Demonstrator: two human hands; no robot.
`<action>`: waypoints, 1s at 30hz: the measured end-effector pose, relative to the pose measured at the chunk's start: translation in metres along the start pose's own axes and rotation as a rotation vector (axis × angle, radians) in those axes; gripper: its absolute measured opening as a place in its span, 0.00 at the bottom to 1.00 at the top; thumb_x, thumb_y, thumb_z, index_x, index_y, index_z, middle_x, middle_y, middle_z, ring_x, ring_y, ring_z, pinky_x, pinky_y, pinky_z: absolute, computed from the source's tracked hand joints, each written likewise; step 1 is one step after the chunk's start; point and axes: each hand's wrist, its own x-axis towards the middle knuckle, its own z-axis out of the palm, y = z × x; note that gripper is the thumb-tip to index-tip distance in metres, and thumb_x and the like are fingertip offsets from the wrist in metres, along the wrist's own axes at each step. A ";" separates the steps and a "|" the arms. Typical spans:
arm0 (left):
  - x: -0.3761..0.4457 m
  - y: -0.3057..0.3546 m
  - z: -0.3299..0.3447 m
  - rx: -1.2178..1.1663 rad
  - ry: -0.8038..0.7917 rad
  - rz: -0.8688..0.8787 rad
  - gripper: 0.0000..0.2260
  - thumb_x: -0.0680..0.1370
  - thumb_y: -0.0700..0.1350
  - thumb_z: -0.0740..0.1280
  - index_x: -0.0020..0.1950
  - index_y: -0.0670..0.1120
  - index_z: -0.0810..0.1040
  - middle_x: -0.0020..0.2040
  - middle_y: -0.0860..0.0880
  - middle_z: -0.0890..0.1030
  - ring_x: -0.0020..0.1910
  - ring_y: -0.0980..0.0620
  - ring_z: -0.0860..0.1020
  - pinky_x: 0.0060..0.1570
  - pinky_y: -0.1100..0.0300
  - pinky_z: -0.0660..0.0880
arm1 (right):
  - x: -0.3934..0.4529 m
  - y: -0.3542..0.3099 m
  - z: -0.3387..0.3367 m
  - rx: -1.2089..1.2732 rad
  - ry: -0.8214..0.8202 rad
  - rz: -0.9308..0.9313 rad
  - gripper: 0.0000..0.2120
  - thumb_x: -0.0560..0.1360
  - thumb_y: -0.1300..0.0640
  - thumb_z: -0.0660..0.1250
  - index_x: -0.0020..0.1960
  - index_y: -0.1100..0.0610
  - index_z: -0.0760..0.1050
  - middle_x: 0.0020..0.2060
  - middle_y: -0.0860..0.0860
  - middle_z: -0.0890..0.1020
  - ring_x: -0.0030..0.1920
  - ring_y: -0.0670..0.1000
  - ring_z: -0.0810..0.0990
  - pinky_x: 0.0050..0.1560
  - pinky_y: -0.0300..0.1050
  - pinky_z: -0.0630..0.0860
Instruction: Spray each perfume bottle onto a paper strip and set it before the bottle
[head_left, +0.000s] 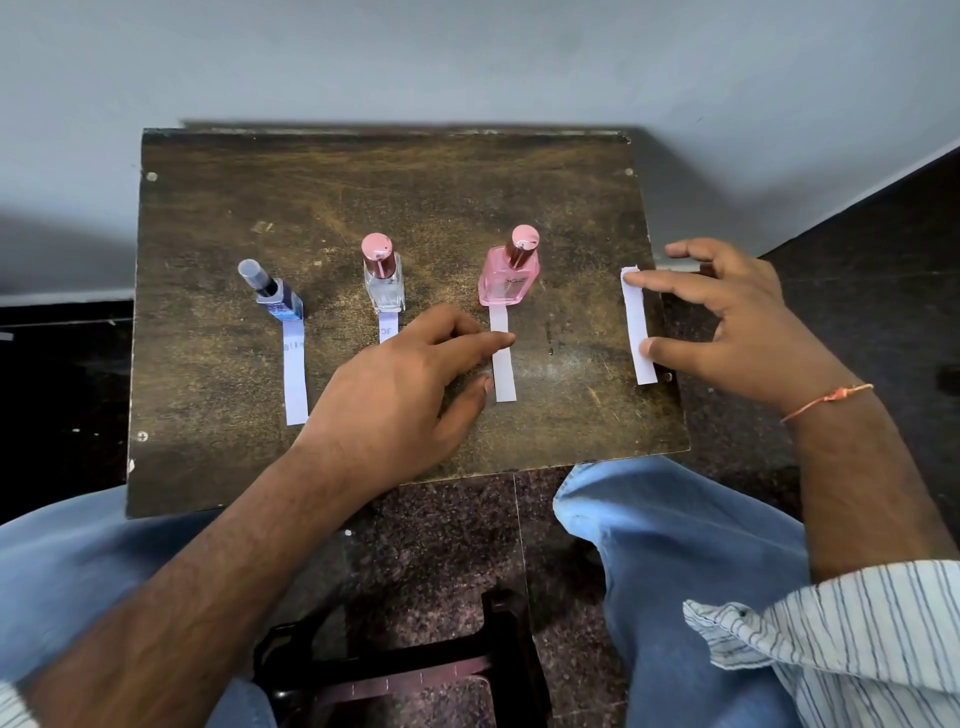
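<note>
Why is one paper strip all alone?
The strip at the table's right edge has no bottle behind it, unlike the three others. The right hand touches it with its fingers. Nothing is spilled or broken.

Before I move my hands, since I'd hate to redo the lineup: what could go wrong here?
1. Your left hand rests on the strip before the pink bottle; pulling back could drag that strip askew.
2. The same hand covers most of the clear bottle's strip and could shift it.
3. The spare strip under your right hand lies near the table edge and may slide off.
</note>
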 end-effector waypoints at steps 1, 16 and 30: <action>0.000 0.000 0.000 -0.001 -0.001 0.003 0.20 0.84 0.51 0.69 0.76 0.58 0.78 0.63 0.62 0.78 0.41 0.59 0.78 0.38 0.51 0.84 | 0.000 0.000 0.000 -0.004 -0.001 -0.001 0.32 0.74 0.49 0.80 0.72 0.29 0.73 0.79 0.46 0.67 0.78 0.60 0.60 0.77 0.55 0.57; 0.001 0.001 0.003 -0.007 0.015 0.012 0.19 0.84 0.51 0.69 0.75 0.59 0.79 0.63 0.62 0.78 0.46 0.56 0.82 0.38 0.50 0.84 | -0.003 -0.001 0.001 0.031 0.089 -0.056 0.30 0.76 0.54 0.79 0.73 0.34 0.76 0.77 0.46 0.69 0.75 0.54 0.61 0.74 0.48 0.55; 0.000 0.003 -0.001 -0.014 0.023 0.025 0.17 0.84 0.51 0.69 0.74 0.57 0.80 0.60 0.61 0.79 0.44 0.57 0.81 0.38 0.51 0.84 | 0.010 -0.019 0.009 0.040 0.431 -0.172 0.25 0.81 0.50 0.69 0.78 0.50 0.76 0.76 0.52 0.74 0.77 0.56 0.68 0.76 0.34 0.56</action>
